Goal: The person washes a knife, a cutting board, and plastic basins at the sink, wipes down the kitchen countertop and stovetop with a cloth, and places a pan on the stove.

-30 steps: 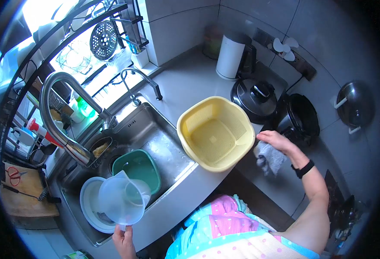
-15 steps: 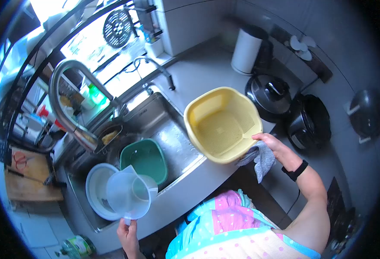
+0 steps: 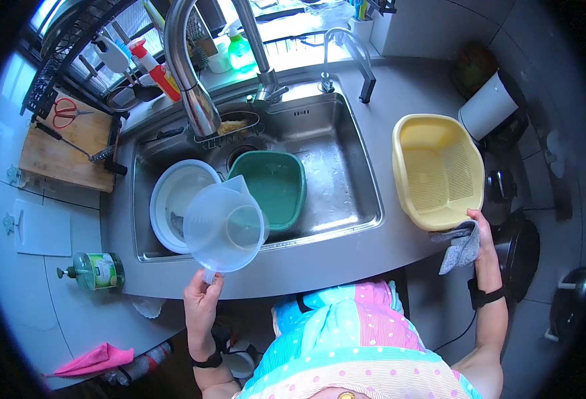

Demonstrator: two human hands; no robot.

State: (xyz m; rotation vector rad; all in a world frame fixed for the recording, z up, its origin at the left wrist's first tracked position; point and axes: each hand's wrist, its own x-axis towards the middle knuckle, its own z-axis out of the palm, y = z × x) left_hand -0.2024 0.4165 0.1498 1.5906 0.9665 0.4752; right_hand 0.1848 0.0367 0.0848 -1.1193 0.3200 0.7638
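My left hand (image 3: pixel 203 299) is closed round the handle of a clear plastic measuring jug (image 3: pixel 206 229), held above the front rim of the sink. Partly behind the jug, a white basin (image 3: pixel 162 193) and a green basin (image 3: pixel 286 193) stand in the steel sink (image 3: pixel 336 173). Out to the right, my right hand (image 3: pixel 482 236) grips the near corner of a yellow basin (image 3: pixel 433 149) with a ridged bottom. A grey cloth (image 3: pixel 461 249) hangs from the same hand, under the basin's rim. The yellow basin looks tilted, its inside towards me.
A large faucet (image 3: pixel 200 106) arches over the sink, with a thin second tap (image 3: pixel 366 86) to its right. On the left are a cutting board (image 3: pixel 73 149) with scissors and a green pump bottle (image 3: pixel 100 271). A white cylinder (image 3: pixel 489 106) and a dark pot (image 3: pixel 522 259) stand at the right.
My view has swung left, showing more of the left counter. The yellow basin has moved right, farther from the sink. Both hands keep their holds, and the jug stays over the sink's front.
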